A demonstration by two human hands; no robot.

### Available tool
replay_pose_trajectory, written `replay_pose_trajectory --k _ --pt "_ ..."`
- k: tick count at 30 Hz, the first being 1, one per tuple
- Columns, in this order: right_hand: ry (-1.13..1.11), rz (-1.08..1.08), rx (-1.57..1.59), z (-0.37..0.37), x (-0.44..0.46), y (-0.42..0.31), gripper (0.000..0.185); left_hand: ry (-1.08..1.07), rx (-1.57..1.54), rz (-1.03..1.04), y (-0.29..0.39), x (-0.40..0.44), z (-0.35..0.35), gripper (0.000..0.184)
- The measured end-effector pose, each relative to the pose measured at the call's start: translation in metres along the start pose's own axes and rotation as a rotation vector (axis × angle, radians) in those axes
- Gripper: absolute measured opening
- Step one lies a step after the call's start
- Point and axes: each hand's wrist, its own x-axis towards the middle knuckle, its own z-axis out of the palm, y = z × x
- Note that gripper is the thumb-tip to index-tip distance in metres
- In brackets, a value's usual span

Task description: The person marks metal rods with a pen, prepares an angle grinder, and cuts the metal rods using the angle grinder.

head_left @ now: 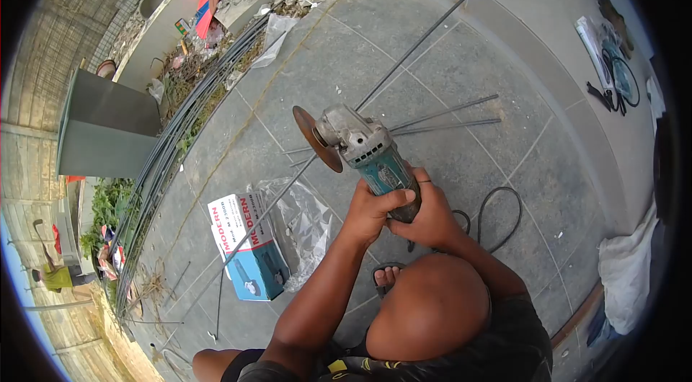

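An angle grinder [382,166] with a teal body and grey metal head is held up in front of my knees. Its brown cutting disc [317,138] points to the left, above a long dark metal rod [425,34] that runs diagonally across the tiled floor. My left hand [378,207] is wrapped round the lower body of the grinder. On the other side my right hand [427,210] grips the same body near its rear end. Whether the disc touches the rod cannot be made out. More thin rods [450,116] lie on the floor behind the grinder.
A white, red and blue box [249,252] and clear plastic [306,227] lie left of my arms. A black cable [515,198] loops at the right. Bundled rods [189,104] curve along the rubble. A person [61,277] in a yellow-green top is far left.
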Motion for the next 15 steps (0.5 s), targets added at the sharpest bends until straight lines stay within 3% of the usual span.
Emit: replay_pose_trajectory --k 1,2,4,8,10,11,14,15 --pt "0.031 -0.170 0.085 0.003 -0.003 0.007 0.072 -0.004 -0.004 -0.004 -0.002 -0.005 -0.004 0.059" --pt "0.035 -0.168 0.081 0.002 -0.004 0.012 0.072 -0.031 -0.023 0.018 -0.004 -0.009 -0.008 0.060" --pt "-0.177 -0.052 0.419 -0.002 -0.001 0.015 0.072 -0.061 -0.076 0.004 0.002 -0.015 -0.007 0.063" --pt "0.006 -0.231 0.285 0.005 -0.009 0.013 0.069 -0.103 -0.002 0.016 0.008 -0.018 -0.017 0.062" --pt "0.165 -0.501 0.144 -0.016 -0.004 0.006 0.054 -0.097 0.111 -0.002 0.004 -0.018 -0.022 0.071" --pt "0.168 -0.493 0.141 -0.018 0.002 0.004 0.054 -0.099 0.107 -0.009 0.003 -0.021 -0.022 0.071" --pt "0.180 -0.540 0.181 -0.019 0.020 0.001 0.021 -0.111 -0.002 -0.124 -0.002 -0.024 -0.018 0.070" --pt "0.183 -0.537 0.179 -0.020 0.026 0.006 0.021 -0.115 -0.024 -0.108 -0.005 -0.025 -0.018 0.068"
